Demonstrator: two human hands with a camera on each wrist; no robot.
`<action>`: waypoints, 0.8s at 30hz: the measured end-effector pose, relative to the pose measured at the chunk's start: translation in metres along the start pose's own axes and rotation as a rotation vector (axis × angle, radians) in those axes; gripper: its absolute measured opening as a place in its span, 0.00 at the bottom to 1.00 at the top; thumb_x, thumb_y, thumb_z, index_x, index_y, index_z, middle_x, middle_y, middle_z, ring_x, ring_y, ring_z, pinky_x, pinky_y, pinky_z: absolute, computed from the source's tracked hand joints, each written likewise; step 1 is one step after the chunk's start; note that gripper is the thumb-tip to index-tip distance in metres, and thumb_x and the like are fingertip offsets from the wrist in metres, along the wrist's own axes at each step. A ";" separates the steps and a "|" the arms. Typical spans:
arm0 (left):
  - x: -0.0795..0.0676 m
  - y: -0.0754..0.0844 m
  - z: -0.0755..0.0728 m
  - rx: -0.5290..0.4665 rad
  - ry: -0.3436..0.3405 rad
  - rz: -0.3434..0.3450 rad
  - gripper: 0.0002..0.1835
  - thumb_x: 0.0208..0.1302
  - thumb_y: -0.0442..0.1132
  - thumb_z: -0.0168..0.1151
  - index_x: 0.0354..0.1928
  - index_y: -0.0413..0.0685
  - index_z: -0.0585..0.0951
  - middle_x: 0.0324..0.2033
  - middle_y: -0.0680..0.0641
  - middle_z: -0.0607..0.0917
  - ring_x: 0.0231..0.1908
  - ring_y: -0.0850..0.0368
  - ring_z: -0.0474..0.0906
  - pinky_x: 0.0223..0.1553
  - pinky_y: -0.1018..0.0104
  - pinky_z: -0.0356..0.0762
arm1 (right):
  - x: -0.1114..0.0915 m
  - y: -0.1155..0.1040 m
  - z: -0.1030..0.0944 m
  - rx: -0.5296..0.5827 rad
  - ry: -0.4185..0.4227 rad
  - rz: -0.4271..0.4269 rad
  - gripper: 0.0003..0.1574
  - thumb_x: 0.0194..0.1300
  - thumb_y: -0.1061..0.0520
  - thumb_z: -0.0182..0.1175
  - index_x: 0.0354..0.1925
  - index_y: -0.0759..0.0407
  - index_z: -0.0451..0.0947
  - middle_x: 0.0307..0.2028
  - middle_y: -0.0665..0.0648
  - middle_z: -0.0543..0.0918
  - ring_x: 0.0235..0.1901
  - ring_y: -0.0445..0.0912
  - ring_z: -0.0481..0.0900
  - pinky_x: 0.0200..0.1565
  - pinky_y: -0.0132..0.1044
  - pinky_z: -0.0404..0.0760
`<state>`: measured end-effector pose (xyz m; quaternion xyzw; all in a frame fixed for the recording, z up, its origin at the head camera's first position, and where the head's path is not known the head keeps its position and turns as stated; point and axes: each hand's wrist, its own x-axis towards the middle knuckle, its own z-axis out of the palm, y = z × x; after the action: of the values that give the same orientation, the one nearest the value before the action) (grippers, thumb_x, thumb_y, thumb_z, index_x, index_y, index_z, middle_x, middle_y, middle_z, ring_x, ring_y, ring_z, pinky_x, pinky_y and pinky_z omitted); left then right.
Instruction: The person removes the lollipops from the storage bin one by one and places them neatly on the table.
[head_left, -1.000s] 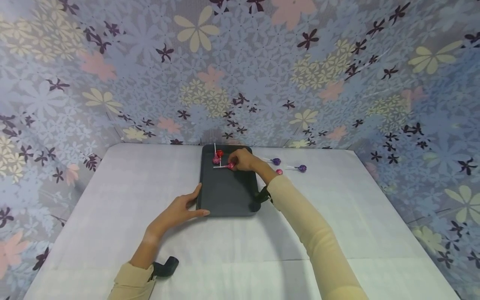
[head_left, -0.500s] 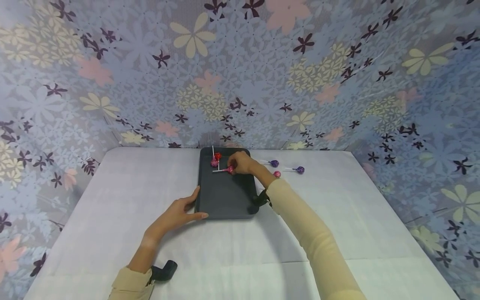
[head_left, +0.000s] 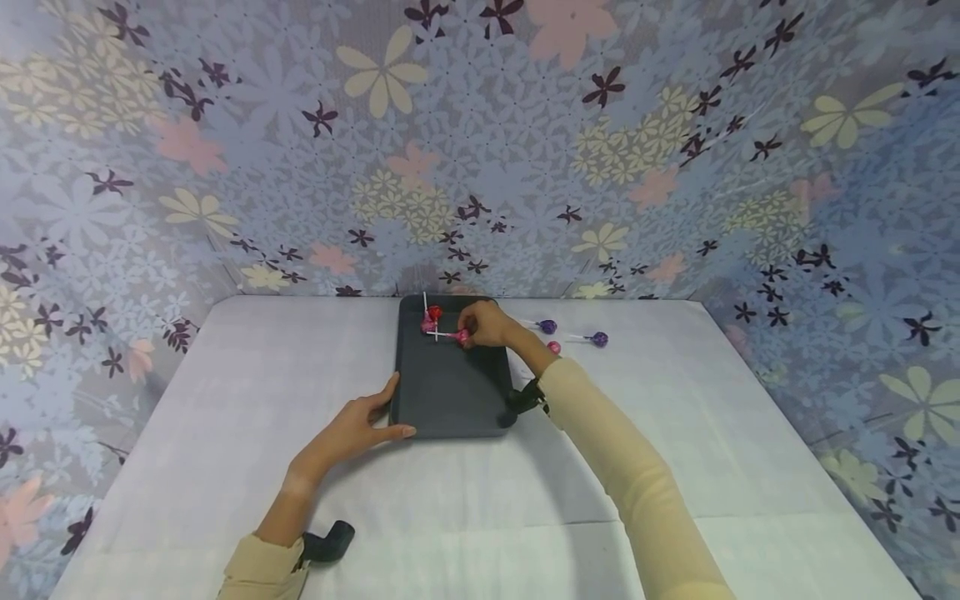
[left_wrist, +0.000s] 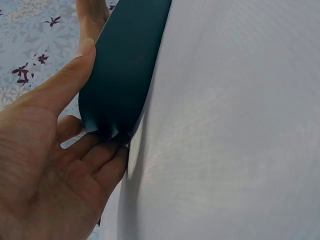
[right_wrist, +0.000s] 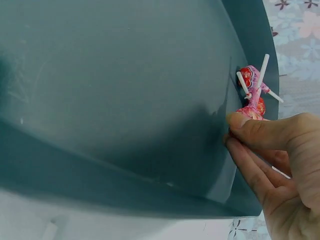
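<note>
A dark grey tray (head_left: 450, 392) lies on the table, its far end near the wall. My left hand (head_left: 358, 427) grips its near left corner, thumb at the front rim and fingers along the side; the left wrist view shows these fingers (left_wrist: 102, 160) bent at the tray's edge. Over the tray's far part, my right hand (head_left: 487, 323) pinches a pink lollipop (right_wrist: 250, 113) by its wrapped head between thumb and fingertips. Its white stick points left, crossing another stick. A red lollipop (head_left: 435, 312) and another pink lollipop (head_left: 427, 325) lie in the far left corner.
Right of the tray, on the white tablecloth (head_left: 300, 350), lie two purple lollipops (head_left: 548, 327) and a pink-headed lollipop (head_left: 553, 347), partly hidden by the right arm. A flower-patterned wall covering (head_left: 480, 167) rises right behind the table.
My right hand has shifted the pink lollipop slightly away from me, its stick now over the stick of the red one. The left hand stays at the tray's corner.
</note>
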<state>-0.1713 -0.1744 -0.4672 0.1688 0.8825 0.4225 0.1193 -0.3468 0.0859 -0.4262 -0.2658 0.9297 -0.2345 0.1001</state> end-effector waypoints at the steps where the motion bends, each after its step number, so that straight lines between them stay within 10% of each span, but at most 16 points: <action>1: 0.000 0.000 0.000 -0.003 -0.001 -0.001 0.53 0.58 0.59 0.67 0.77 0.47 0.50 0.73 0.39 0.58 0.71 0.40 0.59 0.69 0.45 0.62 | 0.000 0.000 0.000 0.013 -0.002 0.003 0.15 0.50 0.65 0.75 0.38 0.63 0.83 0.38 0.59 0.88 0.40 0.49 0.86 0.45 0.37 0.84; 24: 0.001 -0.002 0.001 -0.005 -0.002 0.001 0.54 0.58 0.59 0.68 0.77 0.47 0.49 0.73 0.40 0.57 0.70 0.42 0.61 0.68 0.46 0.63 | -0.024 0.021 -0.007 0.144 0.181 -0.019 0.16 0.53 0.64 0.72 0.42 0.67 0.84 0.41 0.64 0.88 0.43 0.55 0.87 0.46 0.40 0.85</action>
<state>-0.1718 -0.1744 -0.4694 0.1692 0.8813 0.4243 0.1205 -0.3379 0.1172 -0.4292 -0.2446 0.9131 -0.3245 0.0323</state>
